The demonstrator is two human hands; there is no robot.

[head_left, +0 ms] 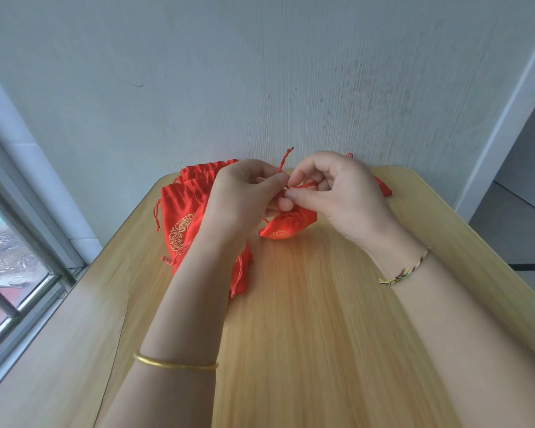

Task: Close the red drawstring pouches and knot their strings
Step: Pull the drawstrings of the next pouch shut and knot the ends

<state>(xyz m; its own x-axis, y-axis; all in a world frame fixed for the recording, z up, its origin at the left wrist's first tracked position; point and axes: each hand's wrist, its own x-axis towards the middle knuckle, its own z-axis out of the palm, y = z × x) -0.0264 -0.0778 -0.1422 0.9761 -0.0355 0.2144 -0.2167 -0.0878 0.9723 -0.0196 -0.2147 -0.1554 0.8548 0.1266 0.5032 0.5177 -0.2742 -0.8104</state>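
Observation:
A small red pouch with gold print [291, 225] hangs just above the table between my hands, its mouth gathered. My left hand [244, 193] pinches its red strings near the neck, and one string end [285, 159] sticks up above my fingers. My right hand [334, 189] pinches the strings from the other side, its fingertips touching those of the left. A pile of several flat red pouches [183, 220] lies on the table at the left, partly hidden under my left forearm. Another red pouch [383, 188] peeks out behind my right hand.
The wooden table [306, 319] stands against a pale wall [260, 72]. A window [10, 257] runs along the left side. A doorway and floor [525, 217] lie to the right of the table.

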